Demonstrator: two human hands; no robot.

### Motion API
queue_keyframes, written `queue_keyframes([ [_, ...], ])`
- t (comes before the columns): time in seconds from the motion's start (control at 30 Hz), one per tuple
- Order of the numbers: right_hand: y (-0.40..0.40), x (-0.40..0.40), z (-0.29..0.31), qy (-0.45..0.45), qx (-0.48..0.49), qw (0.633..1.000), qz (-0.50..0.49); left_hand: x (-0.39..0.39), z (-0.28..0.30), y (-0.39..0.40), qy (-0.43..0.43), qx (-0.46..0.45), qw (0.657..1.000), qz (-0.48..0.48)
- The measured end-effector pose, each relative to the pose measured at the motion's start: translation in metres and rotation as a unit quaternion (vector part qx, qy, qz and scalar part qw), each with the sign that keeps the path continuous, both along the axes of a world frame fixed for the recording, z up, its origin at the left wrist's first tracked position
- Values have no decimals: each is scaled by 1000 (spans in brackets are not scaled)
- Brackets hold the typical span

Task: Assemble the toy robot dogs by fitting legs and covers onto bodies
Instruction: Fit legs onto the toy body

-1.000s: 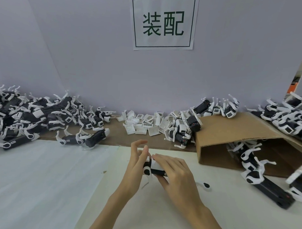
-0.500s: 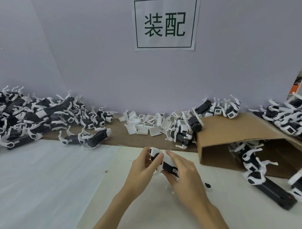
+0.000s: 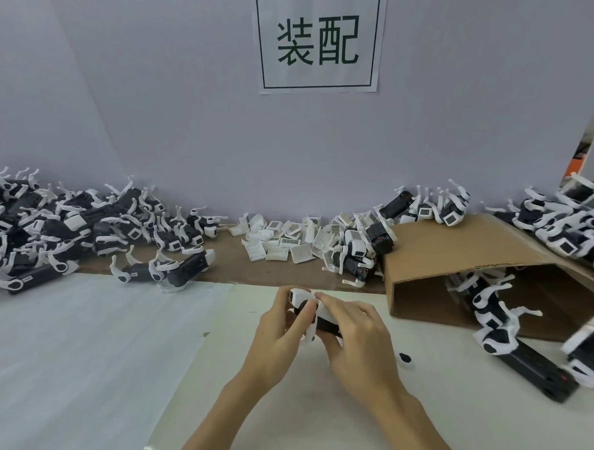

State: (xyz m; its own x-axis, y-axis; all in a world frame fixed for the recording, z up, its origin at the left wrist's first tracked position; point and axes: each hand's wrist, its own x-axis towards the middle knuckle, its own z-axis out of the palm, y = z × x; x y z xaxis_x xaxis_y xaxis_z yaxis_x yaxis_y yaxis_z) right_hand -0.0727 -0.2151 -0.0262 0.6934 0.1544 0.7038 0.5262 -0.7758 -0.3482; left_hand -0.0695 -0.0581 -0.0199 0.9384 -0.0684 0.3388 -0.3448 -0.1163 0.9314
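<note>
Both hands hold one black-and-white toy dog body (image 3: 316,313) above the white table (image 3: 82,352), in front of me at the middle. My left hand (image 3: 282,328) grips its left end, thumb across the black part. My right hand (image 3: 355,334) wraps over its right side, fingertips on the white top piece (image 3: 299,296). Most of the body is hidden under the fingers. A loose leg (image 3: 406,359), white with a black round end, lies on the table just right of my right hand.
A pile of white covers (image 3: 281,239) lies at the back middle on a brown strip. Toy dogs are heaped at the far left (image 3: 53,229) and far right (image 3: 565,227). A tipped cardboard box (image 3: 469,264) with more dogs spilling out (image 3: 507,336) stands at the right.
The toy body has been turned and lifted slightly in my hands. My left thumb has come down onto it, and my right fingers have moved up over its white top.
</note>
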Motion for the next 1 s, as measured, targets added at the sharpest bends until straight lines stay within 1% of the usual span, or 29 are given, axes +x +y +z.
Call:
queue_keyframes([
  [0.07, -1, 1, 0, -17, -8, 1000, -6, 1, -2, 0, 1, 9, 1000, -1],
  [0.1, -3, 1, 1, -8, -8, 1000, -1, 1, -1, -1, 0, 10, 1000, 0],
  [0.13, -5, 2, 2, 18, -1, 1000, 10, 0, -1, -1, -1, 10, 1000, 0],
  [0.17, -7, 2, 3, 69, 18, 997, 36, 0, -1, -1, -2, 7, 1000, -1],
  [0.2, -11, 2, 4, 145, 54, 984, 83, -1, 1, 0, -4, 1, 1000, -6],
  [0.23, -16, 3, 10, 236, 111, 954, 146, -1, 2, 2, -9, -4, 1000, -16],
  [0.27, -22, 3, 16, 323, 178, 905, 211, -1, 3, 6, -20, -3, 999, -25],
  [0.3, -30, 3, 22, 394, 235, 850, 259, 0, 3, 9, -36, 7, 999, -33],
  [0.33, -36, 3, 26, 438, 259, 812, 285, 0, 4, 12, -53, 22, 998, -36],
  [0.37, -42, 1, 28, 458, 246, 802, 294, 0, 5, 15, -68, 36, 996, -39],
  [0.43, -48, -1, 27, 457, 192, 818, 291, -2, 4, 17, -99, 79, 991, -40],
  [0.47, -50, -1, 25, 452, 185, 824, 287, -2, 3, 17, -120, 117, 986, -22],
  [0.57, -47, 2, 21, 437, 205, 844, 236, 0, 4, 17, -170, 216, 960, 49],
  [0.6, -45, 3, 19, 418, 208, 858, 214, 2, 5, 17, -175, 236, 954, 62],
  [0.67, -38, 4, 15, 340, 185, 908, 161, 5, 4, 17, -157, 258, 951, 67],
  [0.73, -30, 4, 9, 259, 145, 946, 128, 8, 3, 19, -99, 218, 970, 28],
  [0.8, -27, 5, 7, 220, 110, 963, 107, 12, 3, 24, -73, 173, 982, -1],
  [0.93, -27, 7, 3, 218, 97, 963, 127, 15, 2, 28, -62, 145, 987, -24],
  [1.0, -27, 8, 3, 213, 86, 966, 116, 15, 1, 25, -65, 132, 989, -31],
])
